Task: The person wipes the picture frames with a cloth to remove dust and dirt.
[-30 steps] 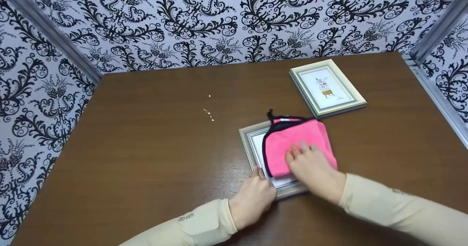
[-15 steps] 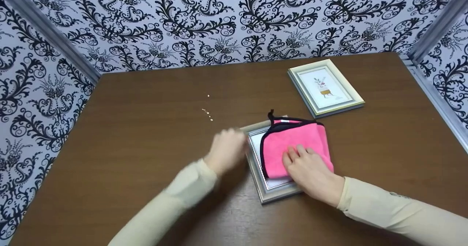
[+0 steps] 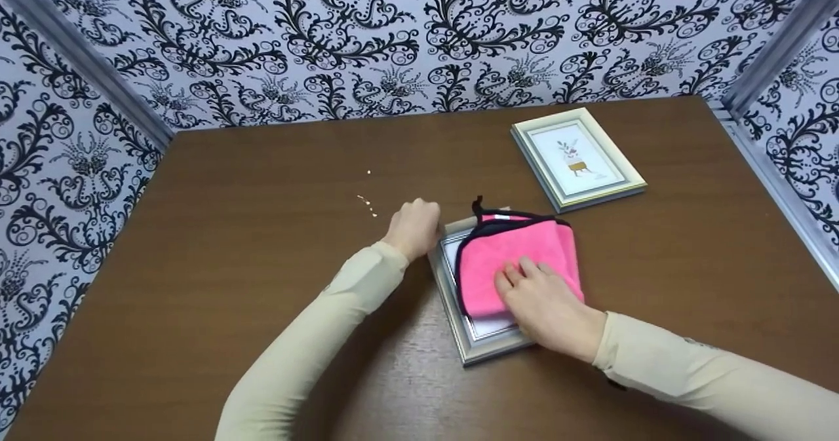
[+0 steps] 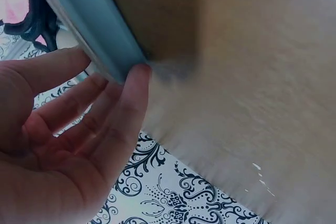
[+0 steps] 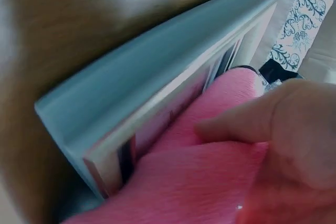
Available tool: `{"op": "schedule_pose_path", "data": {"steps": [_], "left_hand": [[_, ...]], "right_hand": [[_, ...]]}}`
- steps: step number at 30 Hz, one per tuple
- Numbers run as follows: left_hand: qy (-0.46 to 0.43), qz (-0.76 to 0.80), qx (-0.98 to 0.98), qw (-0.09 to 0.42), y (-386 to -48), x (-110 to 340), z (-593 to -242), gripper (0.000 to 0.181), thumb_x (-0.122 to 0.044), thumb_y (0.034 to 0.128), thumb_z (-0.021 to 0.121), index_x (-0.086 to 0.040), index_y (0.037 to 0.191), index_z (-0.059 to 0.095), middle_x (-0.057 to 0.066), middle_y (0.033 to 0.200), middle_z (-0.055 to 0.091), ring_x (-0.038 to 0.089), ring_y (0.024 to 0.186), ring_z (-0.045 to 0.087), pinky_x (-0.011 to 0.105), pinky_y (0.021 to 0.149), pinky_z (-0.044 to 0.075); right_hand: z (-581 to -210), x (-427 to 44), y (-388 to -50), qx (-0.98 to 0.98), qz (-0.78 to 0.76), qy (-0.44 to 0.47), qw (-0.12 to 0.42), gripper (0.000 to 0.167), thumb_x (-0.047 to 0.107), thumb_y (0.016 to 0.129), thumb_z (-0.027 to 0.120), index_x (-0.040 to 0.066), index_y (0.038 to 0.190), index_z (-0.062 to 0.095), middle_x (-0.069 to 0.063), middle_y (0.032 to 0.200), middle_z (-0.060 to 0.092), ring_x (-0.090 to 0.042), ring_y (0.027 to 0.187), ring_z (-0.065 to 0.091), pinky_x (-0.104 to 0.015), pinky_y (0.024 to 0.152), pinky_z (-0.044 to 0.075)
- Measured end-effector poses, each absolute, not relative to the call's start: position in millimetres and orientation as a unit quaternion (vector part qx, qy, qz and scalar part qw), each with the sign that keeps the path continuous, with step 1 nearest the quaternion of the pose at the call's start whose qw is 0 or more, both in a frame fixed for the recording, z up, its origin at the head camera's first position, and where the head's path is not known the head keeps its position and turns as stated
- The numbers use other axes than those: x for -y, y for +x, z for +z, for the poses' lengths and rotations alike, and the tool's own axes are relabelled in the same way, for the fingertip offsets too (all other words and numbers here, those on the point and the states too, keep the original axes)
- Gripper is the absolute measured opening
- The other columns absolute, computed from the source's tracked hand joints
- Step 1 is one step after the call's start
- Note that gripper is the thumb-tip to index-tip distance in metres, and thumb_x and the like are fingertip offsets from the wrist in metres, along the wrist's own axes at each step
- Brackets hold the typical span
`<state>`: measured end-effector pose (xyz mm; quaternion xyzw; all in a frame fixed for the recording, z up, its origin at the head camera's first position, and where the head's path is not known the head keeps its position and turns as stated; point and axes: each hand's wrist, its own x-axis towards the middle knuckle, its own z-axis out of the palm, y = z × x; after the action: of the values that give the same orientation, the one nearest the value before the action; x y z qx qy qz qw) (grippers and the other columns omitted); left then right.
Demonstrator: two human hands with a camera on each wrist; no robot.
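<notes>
A silver-beige picture frame (image 3: 452, 310) lies flat on the brown table. Over most of its glass is spread a folded pink cloth (image 3: 524, 241) with black edging. My right hand (image 3: 550, 306) rests on the cloth, fingers spread along its top. From the right wrist the thumb (image 5: 231, 125) presses into a fold of the cloth (image 5: 194, 182); the other fingers are hidden there. My left hand (image 3: 416, 228) grips the frame's far left corner. In the left wrist view its thumb (image 4: 58, 66) and fingers close on the frame's edge (image 4: 100, 19).
Behind the cloth, near the back right, lies a second cream frame (image 3: 580, 156) with a plant picture. Small white specks (image 3: 367, 202) dot the table (image 3: 262, 231) left of the frames. Patterned walls (image 3: 328, 41) enclose the table at the back and both sides.
My left hand has left the frame's near left corner, moved up along its left side and taken hold of the far left corner. My right hand stays on the cloth.
</notes>
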<state>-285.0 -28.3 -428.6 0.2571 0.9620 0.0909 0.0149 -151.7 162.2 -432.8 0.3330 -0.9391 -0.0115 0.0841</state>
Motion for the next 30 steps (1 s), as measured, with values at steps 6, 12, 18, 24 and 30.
{"op": "schedule_pose_path", "data": {"steps": [6,12,18,24,30], "left_hand": [[0.254,0.070,-0.964,0.032,-292.6,26.0,-428.5,0.006,-0.002,0.0766,0.066,0.000,0.082,0.068,0.021,0.092,0.067,0.041,0.085,0.065,0.050,0.064,0.056],[0.252,0.068,-0.964,0.051,-293.8,25.4,-429.1,0.008,-0.008,0.0815,0.068,0.000,0.082,0.068,0.021,0.093,0.067,0.040,0.084,0.065,0.050,0.065,0.056],[0.250,0.040,-0.964,0.078,-293.8,22.6,-426.0,0.004,-0.005,0.0795,0.068,-0.002,0.082,0.070,0.019,0.097,0.068,0.039,0.088,0.066,0.051,0.067,0.055],[0.249,0.035,-0.964,0.082,-293.7,20.8,-425.3,0.006,-0.004,0.0820,0.064,-0.004,0.080,0.070,0.017,0.096,0.069,0.038,0.087,0.066,0.051,0.066,0.055],[0.253,0.025,-0.965,0.072,-292.5,19.5,-425.7,0.005,-0.006,0.0786,0.066,-0.004,0.081,0.070,0.017,0.097,0.069,0.037,0.087,0.066,0.050,0.065,0.055]], "right_hand": [[-438.9,-155.3,-164.2,0.901,0.137,0.406,0.061,0.040,-0.003,0.080,0.062,-0.005,0.119,0.060,-0.019,0.116,0.065,-0.034,0.098,0.056,-0.044,0.085,0.047],[-438.4,-163.1,-165.6,0.875,0.132,0.466,-0.005,0.054,-0.003,0.082,0.065,0.001,0.134,0.055,-0.015,0.133,0.056,-0.034,0.122,0.050,-0.047,0.101,0.039],[-429.3,-178.5,-161.2,0.855,0.098,0.508,-0.025,0.051,-0.005,0.080,0.066,0.005,0.130,0.061,-0.013,0.132,0.057,-0.028,0.123,0.052,-0.044,0.100,0.040],[-423.3,-190.0,-158.1,0.878,0.032,0.477,-0.009,0.055,-0.002,0.074,0.074,0.005,0.127,0.062,-0.010,0.129,0.060,-0.029,0.120,0.054,-0.046,0.097,0.043],[-424.6,-188.7,-148.6,0.919,-0.057,0.386,0.061,0.051,-0.001,0.069,0.075,0.000,0.119,0.065,-0.017,0.119,0.064,-0.036,0.107,0.060,-0.049,0.083,0.050]]}}
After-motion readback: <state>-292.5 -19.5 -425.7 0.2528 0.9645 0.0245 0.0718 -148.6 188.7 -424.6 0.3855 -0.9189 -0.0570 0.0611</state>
